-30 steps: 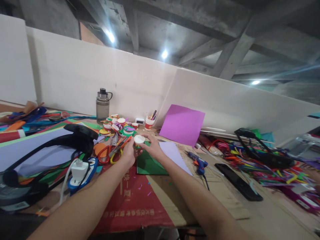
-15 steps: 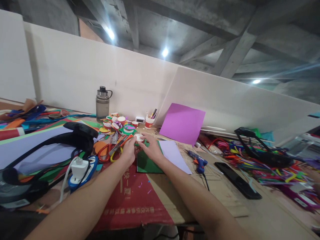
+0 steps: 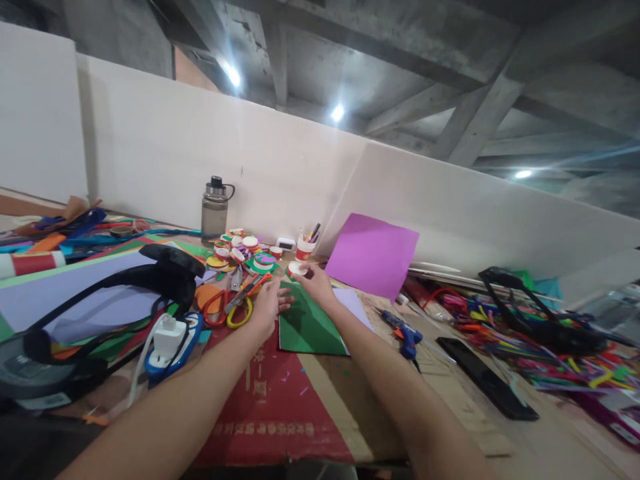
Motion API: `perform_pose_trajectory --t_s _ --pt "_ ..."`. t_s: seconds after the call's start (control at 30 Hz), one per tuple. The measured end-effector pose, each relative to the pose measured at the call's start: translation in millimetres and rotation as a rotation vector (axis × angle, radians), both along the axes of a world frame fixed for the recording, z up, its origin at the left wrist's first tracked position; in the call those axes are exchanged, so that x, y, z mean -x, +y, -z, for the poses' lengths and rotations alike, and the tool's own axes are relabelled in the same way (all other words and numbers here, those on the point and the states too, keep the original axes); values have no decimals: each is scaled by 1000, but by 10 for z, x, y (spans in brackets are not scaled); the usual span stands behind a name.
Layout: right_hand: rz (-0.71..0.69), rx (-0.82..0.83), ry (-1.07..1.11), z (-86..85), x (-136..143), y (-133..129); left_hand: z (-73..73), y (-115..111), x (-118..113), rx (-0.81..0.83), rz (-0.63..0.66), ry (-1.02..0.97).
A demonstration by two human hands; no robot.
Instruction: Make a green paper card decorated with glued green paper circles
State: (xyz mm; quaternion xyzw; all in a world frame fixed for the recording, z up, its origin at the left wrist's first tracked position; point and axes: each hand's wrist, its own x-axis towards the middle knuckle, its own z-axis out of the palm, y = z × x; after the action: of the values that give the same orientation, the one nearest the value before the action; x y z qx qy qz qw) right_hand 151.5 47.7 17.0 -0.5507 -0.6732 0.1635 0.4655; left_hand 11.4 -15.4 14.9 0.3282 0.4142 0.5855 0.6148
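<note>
My right hand (image 3: 319, 285) pinches a short round piece (image 3: 296, 269) with a white top and red on its side, apparently the cut base of a paper cup. It is over the far edge of the green paper (image 3: 310, 327). My left hand (image 3: 269, 308) is apart from it, fingers spread and holding nothing, at the green sheet's left edge. Scissors with yellow and red handles (image 3: 239, 315) lie just left of that hand. Beyond, several similar cup pieces (image 3: 250, 244) are heaped, one on a green paper shape (image 3: 263, 264). Purple-white paper (image 3: 353, 305) shows partly under my right arm.
A water bottle (image 3: 214, 212) and a paper cup of pens (image 3: 305, 249) stand along the white wall. Purple paper (image 3: 373, 257) leans there. On the right lie a glue gun (image 3: 405, 335), a black phone-like slab (image 3: 485, 377) and colourful strips. A power strip (image 3: 173, 353) and black headgear (image 3: 100, 293) occupy the left.
My hands have moved apart. The right one has carried the cup piece away to the right and the left has let go of it. More of the green paper shows.
</note>
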Motion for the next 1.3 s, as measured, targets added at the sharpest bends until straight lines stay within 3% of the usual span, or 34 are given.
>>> perform_pose_trajectory --t_s 0.17,0.3,0.4,0.47,0.57,0.77,1.0,1.3 --pt "86 64 -144 129 -25 382 51 -8 -12 -97 -30 170" --pt "119 118 -251 209 30 449 51 -48 -20 -152 -10 222" --pt "171 48 -336 138 107 452 52 -61 -35 -172 -20 241" --pt "75 -49 -396 41 195 501 59 -63 -48 -182 -24 251" --pt "-179 -142 -501 -121 383 655 68 -69 -58 -198 -10 269" --pt "-505 11 -827 -390 724 944 77 -76 -49 -216 -2 265" --pt "-656 148 -1007 -522 808 1054 133 -35 -67 -209 1 300" --pt "-590 155 -1018 -594 781 1056 130 -44 -66 -192 33 274"
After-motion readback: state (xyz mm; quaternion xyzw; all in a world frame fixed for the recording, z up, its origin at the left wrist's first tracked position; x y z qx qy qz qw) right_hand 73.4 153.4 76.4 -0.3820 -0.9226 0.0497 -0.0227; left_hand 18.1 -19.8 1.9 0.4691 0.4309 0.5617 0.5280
